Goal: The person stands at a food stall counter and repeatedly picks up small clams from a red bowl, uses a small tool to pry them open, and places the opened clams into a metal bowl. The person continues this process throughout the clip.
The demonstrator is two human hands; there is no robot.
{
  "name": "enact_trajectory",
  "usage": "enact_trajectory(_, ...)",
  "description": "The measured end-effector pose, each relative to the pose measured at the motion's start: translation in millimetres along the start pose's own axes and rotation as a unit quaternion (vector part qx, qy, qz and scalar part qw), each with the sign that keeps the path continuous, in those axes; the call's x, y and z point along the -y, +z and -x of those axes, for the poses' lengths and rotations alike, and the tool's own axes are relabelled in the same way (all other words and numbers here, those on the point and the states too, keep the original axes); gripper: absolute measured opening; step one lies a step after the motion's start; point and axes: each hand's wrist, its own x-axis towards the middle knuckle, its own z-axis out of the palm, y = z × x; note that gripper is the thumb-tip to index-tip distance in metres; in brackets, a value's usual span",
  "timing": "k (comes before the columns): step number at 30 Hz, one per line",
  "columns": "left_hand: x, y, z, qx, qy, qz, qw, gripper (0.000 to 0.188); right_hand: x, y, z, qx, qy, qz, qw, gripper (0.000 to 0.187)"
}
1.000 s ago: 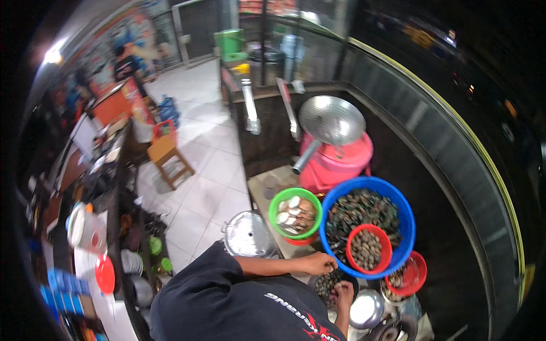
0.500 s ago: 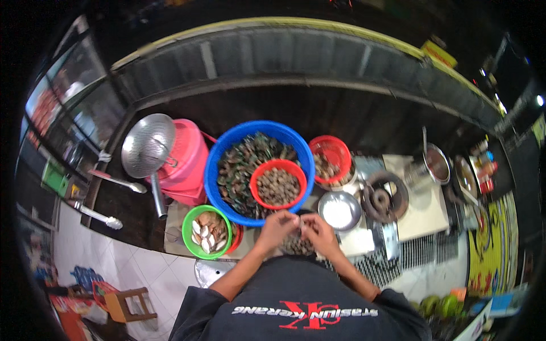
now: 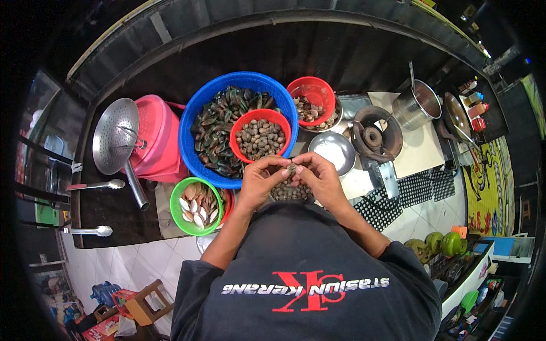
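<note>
Between the fingertips of both hands I hold a small ribbed cockle [image 3: 292, 169]. My left hand [image 3: 263, 177] pinches it from one side and my right hand [image 3: 316, 175] from the other. Just below them sits a container of more cockles [image 3: 289, 191], partly hidden by my hands and body. Beyond my hands, a red basket [image 3: 234, 149] full of cockles rests in a big blue basin [image 3: 187, 149] of green mussels [image 3: 211, 136]. To the left, a lime green basket [image 3: 180, 223] holds pale clams [image 3: 199, 206].
A perforated ladle [image 3: 115, 136] leans on pink tubs [image 3: 168, 149] at the left, near two tongs [image 3: 96, 185]. To the right are a red basket of shells [image 3: 314, 91], a metal bowl [image 3: 334, 151], a burner [image 3: 376, 136], a steel pot [image 3: 418, 105] and a wok [image 3: 456, 113].
The view has shifted, so the counter sits higher and further left in the picture. Both hands stay together, fingertips meeting; the cockle between them now shows clearly.
</note>
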Motion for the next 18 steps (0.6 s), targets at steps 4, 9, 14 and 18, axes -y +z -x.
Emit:
enact_trajectory(4,-6.8,-1.7,-1.9,0.004,0.04,-0.044,0.998,0.02,-2.7,1.8,-7.0,0.013,-0.004,0.008,1.0,0.013)
enact_trajectory(9,-4.9,-4.4,-5.7,-0.005,0.088,-0.127,0.988,0.018,-1.8,5.0,-10.4,0.003,0.006,0.009,1.0,0.013)
enact_trajectory(14,-4.9,-4.3,-8.1,-0.005,0.084,-0.157,0.984,0.018,-5.6,7.3,-11.6,-0.021,-0.005,0.032,0.999,0.013)
enact_trajectory(18,-5.0,-10.3,-10.0,0.008,0.079,-0.187,0.979,0.016,-7.5,4.9,-13.5,-0.003,0.006,0.049,0.999,0.013)
